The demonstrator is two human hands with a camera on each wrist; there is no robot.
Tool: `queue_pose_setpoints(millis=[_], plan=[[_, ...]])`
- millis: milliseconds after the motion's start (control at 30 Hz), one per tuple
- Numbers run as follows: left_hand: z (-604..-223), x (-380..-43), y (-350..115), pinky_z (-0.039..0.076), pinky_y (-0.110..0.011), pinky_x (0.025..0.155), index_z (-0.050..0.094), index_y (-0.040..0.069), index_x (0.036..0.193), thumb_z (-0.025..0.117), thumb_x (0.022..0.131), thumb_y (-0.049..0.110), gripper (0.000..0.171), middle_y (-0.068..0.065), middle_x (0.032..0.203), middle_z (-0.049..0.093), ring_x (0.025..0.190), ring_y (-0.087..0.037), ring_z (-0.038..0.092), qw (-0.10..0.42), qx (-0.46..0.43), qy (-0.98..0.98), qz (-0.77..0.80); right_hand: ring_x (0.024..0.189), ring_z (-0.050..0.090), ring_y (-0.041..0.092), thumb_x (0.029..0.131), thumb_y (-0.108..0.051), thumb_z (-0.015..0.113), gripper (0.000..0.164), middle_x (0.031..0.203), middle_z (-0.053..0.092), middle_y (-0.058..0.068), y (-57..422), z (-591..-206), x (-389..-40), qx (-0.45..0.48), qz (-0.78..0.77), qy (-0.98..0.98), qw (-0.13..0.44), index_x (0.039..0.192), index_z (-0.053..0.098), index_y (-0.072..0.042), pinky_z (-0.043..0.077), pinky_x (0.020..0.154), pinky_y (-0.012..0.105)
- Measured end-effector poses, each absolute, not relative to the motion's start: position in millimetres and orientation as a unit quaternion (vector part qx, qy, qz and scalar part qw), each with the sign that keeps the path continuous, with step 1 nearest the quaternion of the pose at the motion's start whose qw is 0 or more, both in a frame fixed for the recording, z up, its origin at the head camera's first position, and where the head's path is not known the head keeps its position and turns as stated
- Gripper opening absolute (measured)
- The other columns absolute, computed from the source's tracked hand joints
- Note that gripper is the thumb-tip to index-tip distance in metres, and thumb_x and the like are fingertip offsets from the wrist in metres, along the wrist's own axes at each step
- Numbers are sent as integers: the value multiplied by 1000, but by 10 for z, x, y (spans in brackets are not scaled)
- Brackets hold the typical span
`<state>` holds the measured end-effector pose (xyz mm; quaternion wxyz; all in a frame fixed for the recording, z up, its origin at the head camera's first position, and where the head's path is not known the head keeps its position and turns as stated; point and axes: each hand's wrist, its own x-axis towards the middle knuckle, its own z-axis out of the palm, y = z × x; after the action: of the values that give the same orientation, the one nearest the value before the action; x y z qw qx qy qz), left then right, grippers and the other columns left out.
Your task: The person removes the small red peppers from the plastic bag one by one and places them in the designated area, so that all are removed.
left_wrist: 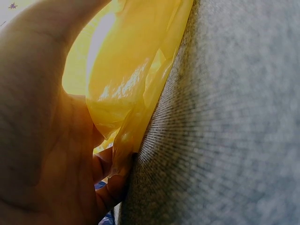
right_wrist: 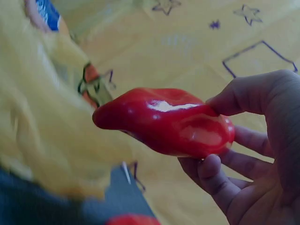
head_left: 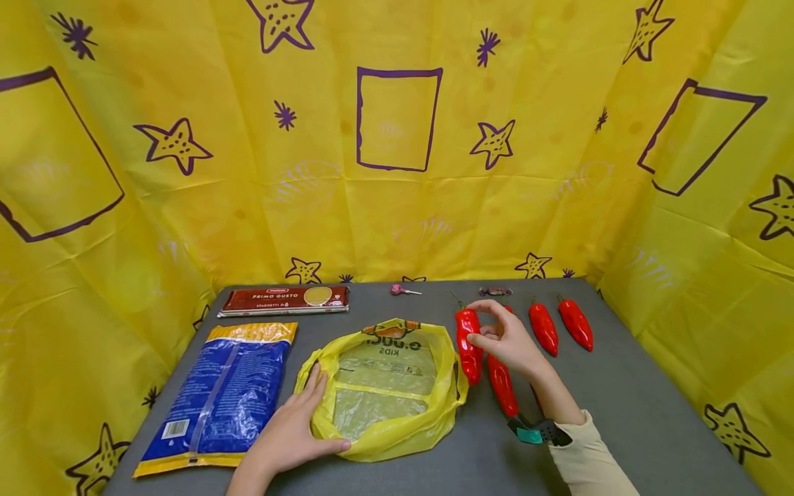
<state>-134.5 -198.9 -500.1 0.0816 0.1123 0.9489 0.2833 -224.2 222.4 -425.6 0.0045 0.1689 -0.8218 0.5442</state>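
A yellow plastic bag (head_left: 397,441) stands on the table with its mouth spread wide, printed lettering showing inside. My left hand (head_left: 294,427) rests against its left side, fingers fairly straight along the wall and thumb at the front rim. In the left wrist view, the bag's thin film (left_wrist: 126,79) bulges beside the palm. My right hand (head_left: 509,341) pinches a shiny red pepper (head_left: 469,344) between thumb and fingers, tip downward, right beside the bag's right rim. The right wrist view shows the same pepper (right_wrist: 164,123) gripped near its broad end. Another red pepper (head_left: 501,386) lies under that hand.
Two more red peppers, one (head_left: 544,329) and another (head_left: 575,324), lie to the right. A blue-and-yellow packet (head_left: 223,393) lies left of the bag, a spaghetti pack (head_left: 285,301) behind it. A lollipop (head_left: 397,289) and a wrapped candy (head_left: 495,292) sit at the back edge.
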Motion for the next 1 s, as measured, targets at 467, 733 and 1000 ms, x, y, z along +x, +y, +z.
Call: queue_pose_setpoints(millis=[467, 733, 1000], plan=[[-4940, -1342, -1977, 31, -74, 118, 21, 8, 169, 79, 73, 81, 134, -10, 179, 4, 155, -53, 28, 88, 118, 949, 278, 78, 69, 22, 100, -10, 73, 49, 139, 53, 14, 3313, -4373, -2018, 148, 501, -852, 29, 145, 55, -5, 62, 69, 33], [-4935, -1329, -1991, 31, -75, 117, 21, 9, 169, 79, 73, 81, 134, -10, 178, 4, 154, -54, 29, 87, 114, 950, 277, 88, 74, 10, 101, -7, 70, 47, 127, 55, -24, 3918, -4466, -1901, 135, 484, -864, 38, 144, 51, 1, 63, 72, 28], [-4979, -1343, -1987, 31, -74, 118, 22, 9, 169, 78, 71, 84, 136, -9, 178, 5, 154, -53, 30, 92, 106, 948, 285, 89, 75, 8, 103, -11, 69, 50, 123, 54, -33, 4272, -4656, -1881, 93, 477, -874, 5, 146, 49, 5, 61, 72, 28]])
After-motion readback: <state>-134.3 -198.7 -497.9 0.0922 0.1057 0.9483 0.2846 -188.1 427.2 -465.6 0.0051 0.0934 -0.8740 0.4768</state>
